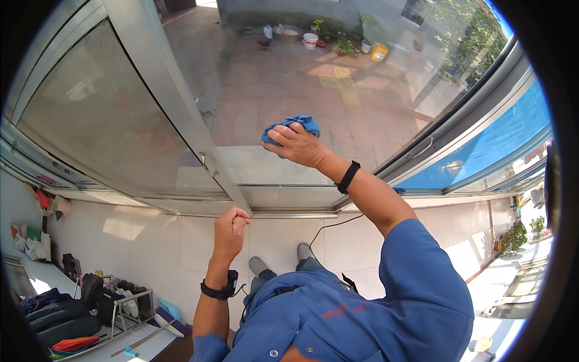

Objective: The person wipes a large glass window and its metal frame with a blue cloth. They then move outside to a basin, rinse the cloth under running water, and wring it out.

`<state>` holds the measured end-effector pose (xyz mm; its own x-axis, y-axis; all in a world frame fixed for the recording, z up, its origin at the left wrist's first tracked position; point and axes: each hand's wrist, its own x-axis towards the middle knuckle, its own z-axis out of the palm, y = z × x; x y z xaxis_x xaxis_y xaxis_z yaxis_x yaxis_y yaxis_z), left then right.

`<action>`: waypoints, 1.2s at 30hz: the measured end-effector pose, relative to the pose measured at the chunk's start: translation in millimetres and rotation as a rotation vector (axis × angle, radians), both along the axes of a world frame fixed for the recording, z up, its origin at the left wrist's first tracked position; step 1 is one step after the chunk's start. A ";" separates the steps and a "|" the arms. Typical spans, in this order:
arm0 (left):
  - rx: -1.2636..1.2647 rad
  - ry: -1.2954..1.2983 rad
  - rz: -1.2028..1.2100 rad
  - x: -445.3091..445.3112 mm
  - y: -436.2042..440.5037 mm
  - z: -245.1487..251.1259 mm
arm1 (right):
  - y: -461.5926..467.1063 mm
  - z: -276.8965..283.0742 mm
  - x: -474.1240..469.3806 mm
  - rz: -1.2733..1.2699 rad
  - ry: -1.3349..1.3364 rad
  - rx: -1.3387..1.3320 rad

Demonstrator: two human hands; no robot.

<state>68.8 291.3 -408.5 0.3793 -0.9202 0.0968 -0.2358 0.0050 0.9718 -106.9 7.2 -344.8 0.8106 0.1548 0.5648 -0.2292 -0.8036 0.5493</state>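
Note:
My right hand (299, 147) grips a bunched blue cloth (298, 122) with its fingers curled over it. The cloth appears to lie against the large glass pane (271, 99), through which a courtyard shows. Lower down, my left hand (232, 228) is held as a fist in front of my body, near the foot of the metal door frame (169, 90). Nothing shows in that fist. A small metal latch (203, 160) is fixed to the frame above it.
At the lower left stands a metal shoe rack (131, 298) with shoes, near a broom (169, 321). A thin black cable (316, 235) runs across the tiled floor (154, 240) by my feet. Blue sheeting (493, 145) shows at right. Beyond the glass are buckets (310, 40) and potted plants (344, 45).

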 end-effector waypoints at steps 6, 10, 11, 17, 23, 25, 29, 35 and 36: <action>0.051 0.111 -0.012 75.1 57.9 -10.7 | -4.9 -41.3 -202.9 -0.657 0.221 0.379; 0.128 0.170 -0.085 79.1 49.7 -13.7 | 19.4 0.5 -235.4 -1.067 -0.924 0.869; 0.134 0.168 -0.133 76.1 42.9 -13.5 | 24.8 25.0 -234.0 -0.993 -1.169 0.935; 0.237 0.103 -0.380 50.5 14.9 -10.5 | 31.9 127.7 -98.1 -0.271 -1.376 0.480; 0.365 -0.007 -0.477 42.3 17.0 -7.3 | 12.0 18.0 34.2 -0.372 -0.925 0.358; 0.399 -0.031 -0.466 46.1 19.7 -5.0 | 25.8 -66.9 27.6 -0.458 -0.801 0.446; 0.401 -0.004 -0.411 55.6 7.7 -3.6 | 59.9 -226.2 -36.2 -0.982 -0.721 1.037; 0.297 0.349 -0.399 25.7 -57.7 -14.4 | 66.6 -218.4 -125.3 -0.541 -1.880 2.172; 0.369 0.384 -0.381 16.0 -69.5 -13.8 | 62.8 -187.0 -128.2 -0.387 -1.911 2.191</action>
<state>84.8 221.7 -422.3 -0.0349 -0.9438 -0.3288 0.0805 -0.3306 0.9403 -235.1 70.0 -531.8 -0.2294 -0.8157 -0.5310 0.5416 0.3463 -0.7660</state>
